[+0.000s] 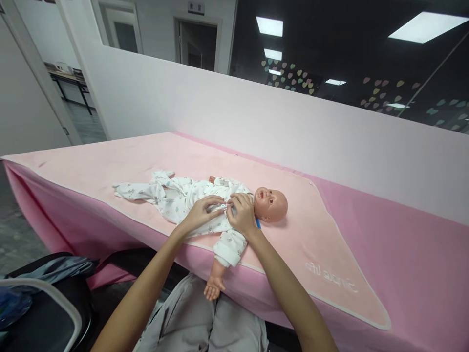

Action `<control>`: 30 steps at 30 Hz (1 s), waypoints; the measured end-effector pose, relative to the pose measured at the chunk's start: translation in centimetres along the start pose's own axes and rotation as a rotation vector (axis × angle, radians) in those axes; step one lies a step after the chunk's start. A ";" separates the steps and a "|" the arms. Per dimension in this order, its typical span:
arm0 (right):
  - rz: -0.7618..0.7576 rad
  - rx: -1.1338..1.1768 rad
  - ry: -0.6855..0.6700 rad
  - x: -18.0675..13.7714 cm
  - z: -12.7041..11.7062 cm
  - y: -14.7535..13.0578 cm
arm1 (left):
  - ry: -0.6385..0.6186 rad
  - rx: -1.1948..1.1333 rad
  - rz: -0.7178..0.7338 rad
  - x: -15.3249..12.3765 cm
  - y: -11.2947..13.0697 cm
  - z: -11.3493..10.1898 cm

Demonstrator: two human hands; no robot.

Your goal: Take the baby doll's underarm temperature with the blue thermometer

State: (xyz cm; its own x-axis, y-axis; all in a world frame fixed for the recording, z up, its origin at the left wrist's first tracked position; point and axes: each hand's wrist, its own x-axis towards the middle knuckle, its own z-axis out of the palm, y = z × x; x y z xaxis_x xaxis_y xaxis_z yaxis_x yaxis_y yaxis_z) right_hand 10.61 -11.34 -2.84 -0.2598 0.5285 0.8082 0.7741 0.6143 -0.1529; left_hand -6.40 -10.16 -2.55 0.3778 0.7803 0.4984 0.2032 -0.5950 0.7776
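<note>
A baby doll (273,204) lies on its back on a peach mat, its bald head to the right. It wears a white printed romper (176,198) whose legs stretch out to the left. Over the chest, my left hand (203,212) pinches the romper's front, with a small fastener showing near the fingertips. Close beside it, my right hand (242,212) grips the cloth just below the doll's neck. One doll arm hangs over the near table edge, its sleeve cuff folded back. A bit of blue shows under the doll's neck.
The peach mat (300,249) covers much of a table with a pink cloth (395,234). A white low wall with dark glass above it (330,54) runs behind. A black chair (47,293) with cloth on it stands at lower left.
</note>
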 end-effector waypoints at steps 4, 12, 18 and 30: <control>-0.004 0.022 -0.037 -0.1 -0.1 0.1 | -0.016 0.032 -0.011 -0.5 -0.1 -0.1; -0.043 0.037 -0.012 -0.4 0.1 0.2 | -0.010 -0.059 -0.037 -0.5 -0.5 0.0; -0.015 -0.007 -0.035 -0.2 0.4 0.2 | 0.017 -0.092 -0.057 -0.4 -0.7 0.2; -0.026 0.030 -0.003 -0.2 0.2 0.1 | 0.015 -0.091 -0.050 -0.5 -0.5 0.2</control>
State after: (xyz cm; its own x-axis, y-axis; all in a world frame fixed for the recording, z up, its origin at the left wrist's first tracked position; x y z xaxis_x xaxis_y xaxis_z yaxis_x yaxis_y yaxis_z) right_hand 10.59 -11.25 -3.12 -0.2818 0.5137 0.8104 0.7494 0.6453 -0.1485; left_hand -6.50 -10.24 -3.26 0.3558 0.8118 0.4629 0.1385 -0.5357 0.8330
